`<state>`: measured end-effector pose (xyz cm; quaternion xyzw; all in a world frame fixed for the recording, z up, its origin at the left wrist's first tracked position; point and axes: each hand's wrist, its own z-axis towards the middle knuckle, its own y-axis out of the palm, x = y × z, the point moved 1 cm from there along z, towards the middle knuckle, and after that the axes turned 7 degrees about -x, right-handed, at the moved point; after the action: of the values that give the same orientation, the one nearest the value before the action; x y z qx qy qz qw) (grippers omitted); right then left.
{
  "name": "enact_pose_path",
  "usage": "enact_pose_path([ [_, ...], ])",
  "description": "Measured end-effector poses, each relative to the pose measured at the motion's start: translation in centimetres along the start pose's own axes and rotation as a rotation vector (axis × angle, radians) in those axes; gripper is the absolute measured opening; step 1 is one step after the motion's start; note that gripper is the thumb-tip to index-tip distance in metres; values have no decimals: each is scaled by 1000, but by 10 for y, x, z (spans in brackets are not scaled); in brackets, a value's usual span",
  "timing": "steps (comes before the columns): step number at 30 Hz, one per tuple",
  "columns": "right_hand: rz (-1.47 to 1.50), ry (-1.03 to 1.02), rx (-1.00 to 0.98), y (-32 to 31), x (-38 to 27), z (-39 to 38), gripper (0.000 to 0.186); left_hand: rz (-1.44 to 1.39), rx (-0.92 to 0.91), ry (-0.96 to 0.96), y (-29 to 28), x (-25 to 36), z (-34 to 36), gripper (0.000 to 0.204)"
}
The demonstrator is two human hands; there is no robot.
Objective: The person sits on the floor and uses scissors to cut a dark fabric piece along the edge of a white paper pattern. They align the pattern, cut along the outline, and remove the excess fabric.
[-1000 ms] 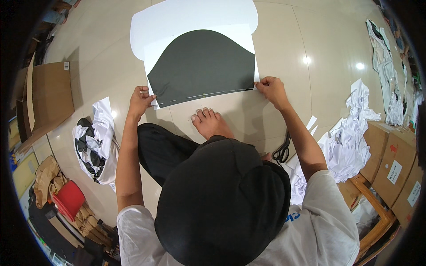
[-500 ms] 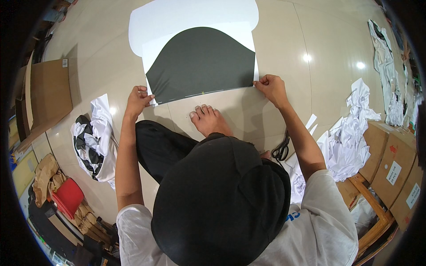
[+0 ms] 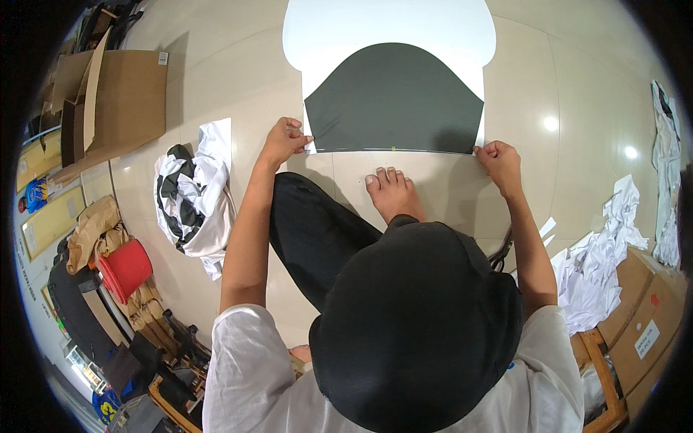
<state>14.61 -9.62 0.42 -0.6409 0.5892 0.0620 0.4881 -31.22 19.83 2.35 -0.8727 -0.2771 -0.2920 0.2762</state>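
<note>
My left hand (image 3: 296, 136) pinches the lower left corner of a dark grey-green panel (image 3: 393, 101) with a dome-shaped top edge, lying over a white sheet (image 3: 390, 22) on the tiled floor. My right hand (image 3: 486, 151) pinches the lower right corner, its fingers curled. A thin pale line runs along the panel's straight bottom edge. My bare foot (image 3: 392, 191) is just below that edge. Dark-handled scissors (image 3: 501, 252) are partly hidden beside my right forearm.
At left are a cardboard box (image 3: 126, 101), a white and dark fabric heap (image 3: 195, 202) and a red object (image 3: 124, 270). At right lie white scraps (image 3: 588, 274), long pale fabric (image 3: 665, 166), cartons (image 3: 642, 325) and a wooden frame (image 3: 605, 368).
The view has swung, so the floor items, panel and both hands sit farther right. The panel's bottom edge now appears level rather than sloped. Both hands still pinch its corners.
</note>
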Motion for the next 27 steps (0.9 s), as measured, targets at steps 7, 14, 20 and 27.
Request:
enact_pose_path([
  [7,6,14,-32,0,-11,-2,32,40,-9,13,-2,-8,1,52],
  [14,28,4,-14,-1,-6,-1,32,73,-29,50,-1,-8,4,50],
  [20,27,7,-26,0,-12,-4,30,149,-9,74,-1,-10,4,50],
  [27,23,16,-15,0,-7,-1,33,237,-10,70,1,-7,2,50],
])
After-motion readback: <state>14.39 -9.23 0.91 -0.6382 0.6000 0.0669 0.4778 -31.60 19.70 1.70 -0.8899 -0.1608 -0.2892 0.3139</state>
